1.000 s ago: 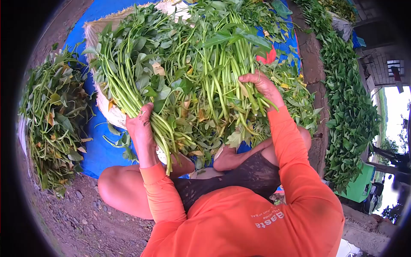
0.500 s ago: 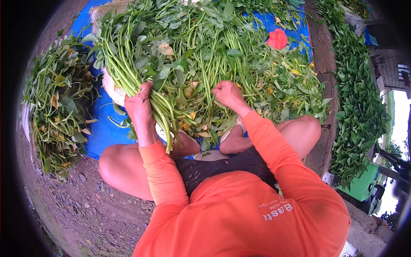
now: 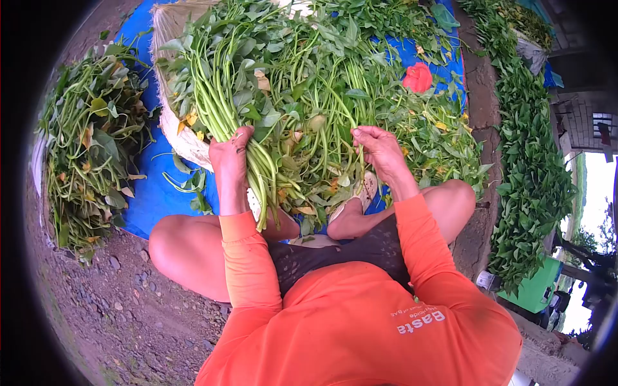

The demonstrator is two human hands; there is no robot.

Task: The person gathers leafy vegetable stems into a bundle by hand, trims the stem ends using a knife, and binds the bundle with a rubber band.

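My left hand (image 3: 230, 157) is closed around a thick bunch of leafy green stems (image 3: 217, 96), which look like water spinach. The leaves fan out above my fist, and the cut ends hang down below it. To the right, my right hand (image 3: 378, 149) pinches a single green stem (image 3: 344, 110) between thumb and fingertips. That stem runs up and left over the pile of loose greens (image 3: 309, 128) spread in front of my feet. Some yellow and brown leaves are mixed into the pile.
A blue tarp (image 3: 151, 206) lies under the greens, with a pale woven sack (image 3: 172, 125) at the pile's left edge. Another heap of greens (image 3: 93, 154) is at far left. A red bundle (image 3: 417, 77) sits upper right. A long leafy row (image 3: 531, 148) and a green box (image 3: 534, 286) are at right.
My right hand has shifted right and now pinches a stem. My left hand, still gripping the bunch, has moved slightly right and down in view.
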